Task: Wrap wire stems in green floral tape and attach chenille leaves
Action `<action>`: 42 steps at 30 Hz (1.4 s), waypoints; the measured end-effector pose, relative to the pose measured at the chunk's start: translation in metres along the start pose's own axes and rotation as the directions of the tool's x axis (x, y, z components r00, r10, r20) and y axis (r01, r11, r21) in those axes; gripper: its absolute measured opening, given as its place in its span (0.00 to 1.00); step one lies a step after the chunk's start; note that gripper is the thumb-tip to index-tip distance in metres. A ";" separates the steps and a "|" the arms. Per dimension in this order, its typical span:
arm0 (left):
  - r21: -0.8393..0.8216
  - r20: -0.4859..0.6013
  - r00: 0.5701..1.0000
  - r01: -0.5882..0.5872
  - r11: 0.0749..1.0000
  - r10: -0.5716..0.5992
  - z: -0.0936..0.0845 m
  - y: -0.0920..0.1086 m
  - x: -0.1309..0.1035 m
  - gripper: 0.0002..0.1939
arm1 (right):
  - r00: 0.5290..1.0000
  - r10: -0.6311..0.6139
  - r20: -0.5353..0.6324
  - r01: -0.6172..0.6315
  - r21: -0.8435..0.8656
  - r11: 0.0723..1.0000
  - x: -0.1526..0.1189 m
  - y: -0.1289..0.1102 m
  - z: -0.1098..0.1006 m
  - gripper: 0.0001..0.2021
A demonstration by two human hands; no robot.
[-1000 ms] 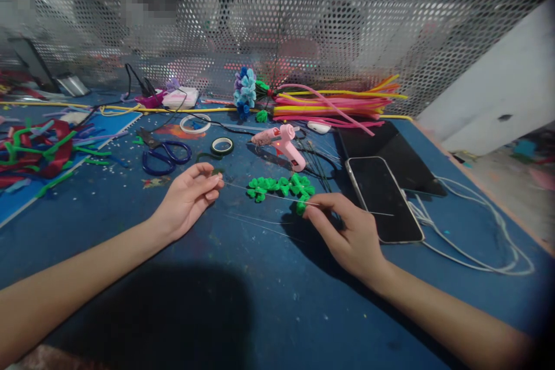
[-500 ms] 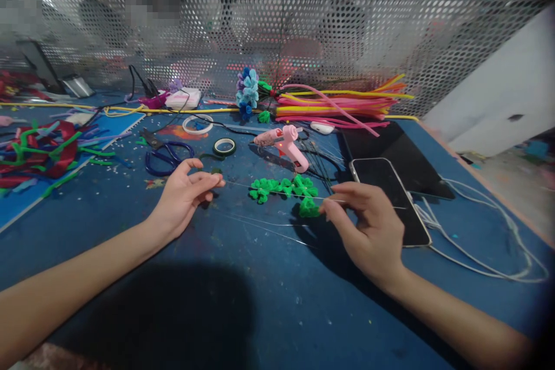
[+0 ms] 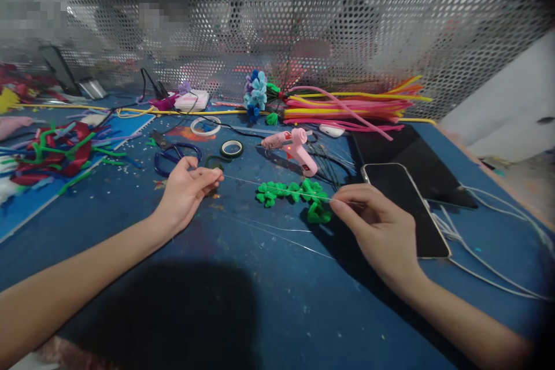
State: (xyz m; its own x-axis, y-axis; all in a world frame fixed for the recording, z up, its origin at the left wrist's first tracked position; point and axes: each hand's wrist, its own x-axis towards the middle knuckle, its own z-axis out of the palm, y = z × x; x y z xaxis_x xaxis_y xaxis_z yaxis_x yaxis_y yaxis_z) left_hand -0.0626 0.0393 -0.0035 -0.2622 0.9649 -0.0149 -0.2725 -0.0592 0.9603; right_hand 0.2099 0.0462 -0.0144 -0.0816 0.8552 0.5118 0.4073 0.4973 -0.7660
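A thin, shiny wire (image 3: 245, 180) stretches almost straight between my two hands above the blue table. My left hand (image 3: 186, 189) pinches its left end between thumb and fingertips. Its other end is pinched in my right hand (image 3: 381, 225), near the phone. Just behind the wire lie green fuzzy pipe-cleaner flowers (image 3: 318, 214). More loose thin wires (image 3: 299, 245) rest on the table below it. A pink glue gun (image 3: 299, 150) stands farther back. Beyond my left fingers are blue-handled pliers (image 3: 162, 156) and a roll of dark green tape (image 3: 231, 148).
A phone (image 3: 403, 202) and a black tablet (image 3: 433, 167) lie at right with white cables. Pink and yellow pipe cleaners (image 3: 347, 107) and a blue flower bunch (image 3: 255, 95) sit before a perforated metal panel (image 3: 243, 23). Coloured scraps (image 3: 60, 150) cover the left side.
The whole view has shifted, so the table things appear farther right. Both hands still pinch the wire. The wire's tail beyond my right hand no longer shows clearly.
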 end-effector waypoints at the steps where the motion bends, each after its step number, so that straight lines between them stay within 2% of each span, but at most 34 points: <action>1: -0.002 0.002 1.000 -0.001 1.000 0.001 0.000 0.000 0.000 0.20 | 0.999 0.027 -0.024 -0.027 0.009 1.000 0.001 0.000 0.000 0.02; 5: -0.022 -0.021 1.000 0.001 1.000 -0.001 0.003 0.002 -0.001 0.20 | 0.974 0.163 -0.156 -0.144 0.129 0.981 0.004 0.005 -0.002 0.09; 7: -0.031 -0.037 0.999 0.002 1.000 -0.003 0.004 0.003 0.000 0.20 | 0.966 0.193 -0.175 -0.169 0.144 0.975 0.005 0.008 -0.003 0.09; 10: -0.042 -0.048 0.999 0.001 0.999 -0.003 0.004 0.003 0.001 0.19 | 0.969 0.198 -0.146 -0.188 0.079 0.979 0.006 0.009 -0.004 0.05; 16: -0.070 -0.086 0.996 0.016 0.997 -0.023 0.000 0.001 0.005 0.20 | 0.981 0.181 -0.067 -0.183 -0.035 0.982 0.005 0.007 -0.002 0.05; 20: -0.049 -0.061 0.998 -0.006 0.999 0.003 -0.002 0.001 0.006 0.19 | 0.986 0.163 -0.023 -0.164 -0.101 0.981 0.004 0.006 -0.002 0.06; 25: 0.015 -0.031 0.999 -0.031 0.999 0.031 -0.001 0.003 0.006 0.17 | 0.990 0.141 -0.011 -0.141 -0.134 0.981 0.004 0.005 -0.002 0.07; 32: 0.048 0.011 0.992 -0.123 0.991 0.123 -0.003 0.004 0.007 0.15 | 0.991 0.128 -0.036 -0.132 -0.150 0.980 0.003 0.002 -0.004 0.07; 42: 0.156 0.059 0.992 -0.121 0.980 0.113 -0.003 0.004 0.006 0.13 | 0.987 0.149 -0.052 -0.154 -0.129 0.980 0.005 0.004 -0.005 0.07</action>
State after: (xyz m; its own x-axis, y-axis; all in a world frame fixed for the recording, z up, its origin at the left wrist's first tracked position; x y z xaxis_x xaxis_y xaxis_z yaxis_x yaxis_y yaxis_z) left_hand -0.0679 0.0437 -0.0008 -0.2366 0.9653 0.1105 -0.0904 -0.1351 0.9867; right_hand 0.2157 0.0522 -0.0133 0.0276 0.9109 0.4118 0.5288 0.3363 -0.7793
